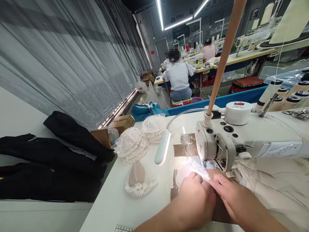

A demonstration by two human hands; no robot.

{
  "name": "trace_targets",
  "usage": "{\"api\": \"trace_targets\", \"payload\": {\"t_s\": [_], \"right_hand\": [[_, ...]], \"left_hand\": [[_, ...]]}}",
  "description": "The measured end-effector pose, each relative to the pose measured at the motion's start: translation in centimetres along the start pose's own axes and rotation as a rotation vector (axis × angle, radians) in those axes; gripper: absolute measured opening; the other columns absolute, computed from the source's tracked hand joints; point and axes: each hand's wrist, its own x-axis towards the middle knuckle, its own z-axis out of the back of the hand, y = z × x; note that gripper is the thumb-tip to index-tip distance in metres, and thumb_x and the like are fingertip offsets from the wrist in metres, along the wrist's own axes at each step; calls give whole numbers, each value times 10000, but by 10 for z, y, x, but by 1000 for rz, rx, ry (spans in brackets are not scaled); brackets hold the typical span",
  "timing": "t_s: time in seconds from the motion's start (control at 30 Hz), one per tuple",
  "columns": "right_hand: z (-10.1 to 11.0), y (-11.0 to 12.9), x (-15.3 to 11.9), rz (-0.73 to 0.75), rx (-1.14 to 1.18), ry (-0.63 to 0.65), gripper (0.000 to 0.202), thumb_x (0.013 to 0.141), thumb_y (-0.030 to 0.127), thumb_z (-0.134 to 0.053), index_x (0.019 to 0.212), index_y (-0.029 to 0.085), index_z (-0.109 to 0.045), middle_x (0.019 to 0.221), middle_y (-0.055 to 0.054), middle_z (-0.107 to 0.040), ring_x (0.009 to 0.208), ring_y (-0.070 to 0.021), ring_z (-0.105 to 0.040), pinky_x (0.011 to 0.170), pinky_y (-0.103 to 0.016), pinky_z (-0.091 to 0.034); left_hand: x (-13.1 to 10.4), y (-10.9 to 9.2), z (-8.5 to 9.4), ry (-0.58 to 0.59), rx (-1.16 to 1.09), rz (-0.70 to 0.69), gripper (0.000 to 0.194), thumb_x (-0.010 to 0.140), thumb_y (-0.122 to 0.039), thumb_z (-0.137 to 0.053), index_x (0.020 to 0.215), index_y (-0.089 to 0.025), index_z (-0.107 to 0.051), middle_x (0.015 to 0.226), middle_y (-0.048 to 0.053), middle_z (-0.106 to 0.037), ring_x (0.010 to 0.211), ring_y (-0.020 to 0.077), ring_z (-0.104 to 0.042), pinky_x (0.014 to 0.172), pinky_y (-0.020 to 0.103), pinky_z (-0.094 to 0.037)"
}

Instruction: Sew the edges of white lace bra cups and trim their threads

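Both hands down on the white counter (145,199), side by side, just in front of the sewing machine (241,138). Left hand (196,196) pressed flat on a white lace piece (193,167), fingers together, knuckles up; right hand (229,193) alongside, touching the left, fingertips aimed far-left toward the needle. Hard to say whether either grip pinches the lace or merely pins it down (undersides hidden, so cannot tell). Lace washed out by the lamp glare, edges blurred; near part covered by the hands, right part lost under the machine head. Long axis hard to make out, seemingly running left to right under the presser foot. Needle itself not readable.

Count: two hands, one machine, one gooseneck lamp (163,146) with its white head pointing down toward the near left. Two lace cups (131,143) stacked in mounds further left on the counter, one more cup (138,180) lying open side up, near them. Brown tape patches (185,145) on the counter by the machine, number unclear. Tan thread cone (225,54) rising from the machine top, tip cut off by the frame. Cream fabric (277,187) heaped at right, cut off at the edge. Black garments (53,158) piled at left, count unclear. Two seated people (180,79) far back, faces blurred.
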Motion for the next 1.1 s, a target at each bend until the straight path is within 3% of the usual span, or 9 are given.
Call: {"api": "trace_targets", "payload": {"t_s": [0.1,0.27,0.4,0.6,0.73,0.9,1.1], "right_hand": [[-4,2,-4,87,-154,-99,527,709,-32,-426,1129,201,-643,1031,-75,-704,703,-171,-679,604,-258,-564],[0,8,3,51,-304,-120,589,644,-95,-435,1104,196,-662,1018,-55,-711,631,-176,-650,542,-288,-550],[-2,10,15,-27,-334,-199,557,630,-95,-443,991,207,-740,887,-56,-733,362,-126,-485,361,-281,-426],[-5,5,22,-39,-340,-179,608,580,-47,-497,1064,212,-760,779,-55,-718,302,-119,-439,273,-258,-344],[-7,6,21,-41,-351,-169,605,575,-28,-515,1064,224,-766,835,-74,-734,291,-123,-424,270,-269,-350],[-7,6,21,-51,-335,-167,601,577,-22,-528,1073,224,-762,753,-46,-707,297,-120,-416,283,-260,-359],[-6,6,17,-54,-296,-152,601,615,-40,-487,1089,225,-745,859,-46,-726,326,-111,-457,315,-250,-388]], "left_hand": [[-3,21,5,-44,-187,-47,225,954,-188,-435,935,-161,-657,1002,67,-677,833,177,-596,765,286,-508],[6,36,-17,-138,-130,-102,254,983,-199,-396,1042,-147,-638,1140,87,-676,831,207,-573,775,347,-513],[17,49,-28,-190,-119,-144,245,970,-236,-426,1048,-148,-641,1112,105,-693,817,232,-599,734,375,-520],[28,68,-25,-228,-96,-222,243,962,-210,-426,1032,-140,-648,1067,116,-709,820,239,-631,732,388,-525],[29,72,-22,-230,-62,-260,230,948,-189,-448,1051,-140,-647,1068,106,-712,816,219,-627,741,364,-519],[29,71,-21,-226,-61,-226,233,940,-189,-461,1063,-142,-653,1017,101,-716,811,210,-616,747,353,-515],[27,67,-21,-230,-85,-136,301,915,-169,-481,1171,-168,-639,1201,124,-666,942,230,-604,819,379,-514]]}}
